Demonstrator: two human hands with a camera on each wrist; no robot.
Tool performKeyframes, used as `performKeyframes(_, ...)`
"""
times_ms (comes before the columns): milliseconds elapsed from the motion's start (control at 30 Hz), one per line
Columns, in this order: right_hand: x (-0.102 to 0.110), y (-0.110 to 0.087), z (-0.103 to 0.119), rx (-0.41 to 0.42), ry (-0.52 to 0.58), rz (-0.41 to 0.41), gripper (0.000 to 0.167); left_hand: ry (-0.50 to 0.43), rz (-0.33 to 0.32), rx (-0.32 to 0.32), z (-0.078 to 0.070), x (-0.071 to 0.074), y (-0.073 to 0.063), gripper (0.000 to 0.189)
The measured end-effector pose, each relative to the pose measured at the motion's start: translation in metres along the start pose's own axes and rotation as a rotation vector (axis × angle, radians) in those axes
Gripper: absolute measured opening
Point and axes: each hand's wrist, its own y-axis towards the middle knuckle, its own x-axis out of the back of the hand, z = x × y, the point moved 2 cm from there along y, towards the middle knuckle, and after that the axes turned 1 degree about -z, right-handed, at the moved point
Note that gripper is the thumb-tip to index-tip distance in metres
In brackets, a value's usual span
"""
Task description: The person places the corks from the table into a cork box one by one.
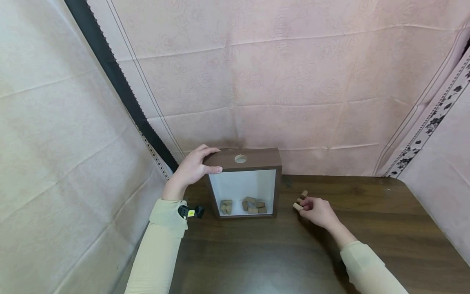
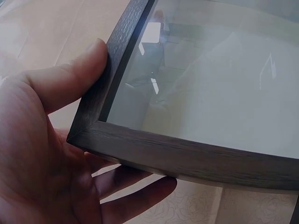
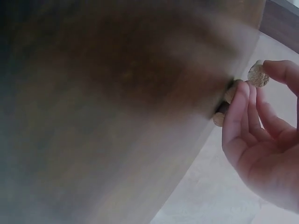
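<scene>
A brown wooden shadow box (image 1: 253, 163) with a glass front stands upright on the table, a round hole (image 1: 240, 159) in its top. Several corks (image 1: 252, 210) lie at the bottom inside it, in two clusters. My left hand (image 1: 191, 166) grips the box's upper left corner, and in the left wrist view its thumb (image 2: 88, 70) presses one side of the frame (image 2: 196, 151). To the right of the box, my right hand (image 1: 318, 212) pinches a cork (image 3: 258, 76) between thumb and fingers. Beside those fingertips more corks (image 1: 304, 194) rest on the table, partly hidden by the hand.
The dark wooden table (image 1: 249, 253) reaches to a pale patterned cloth (image 1: 293, 81) hanging right behind the box. Another pale cloth (image 1: 66, 163) hangs close on the left, by my left forearm. A cloth with a black floral border (image 1: 433, 122) hangs at the right.
</scene>
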Motion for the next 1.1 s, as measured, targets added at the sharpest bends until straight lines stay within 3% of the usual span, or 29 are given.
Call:
performKeyframes(200,0.009,-0.008,0.003,-0.035,0.128,-0.030,0.030,-0.005,0.005,-0.003,0.002,0.001,0.000,0.066)
performKeyframes(433,0.016,-0.013,0.007,-0.057,0.325,-0.030,0.044,-0.018,0.006,0.004,0.002,0.002,0.000,0.066)
performKeyframes(667,0.026,-0.018,0.015,-0.066,0.415,-0.071,0.049,-0.024,0.007,0.003,0.001,0.000,0.000,0.066)
performKeyframes(900,0.049,-0.018,0.037,0.043,0.462,-0.188,0.043,-0.027,0.004,0.000,0.002,0.000,0.000,0.065)
performKeyframes(1100,0.064,-0.018,0.069,0.151,0.590,-0.295,0.035,-0.021,0.002,-0.005,0.003,0.000,0.000,0.066)
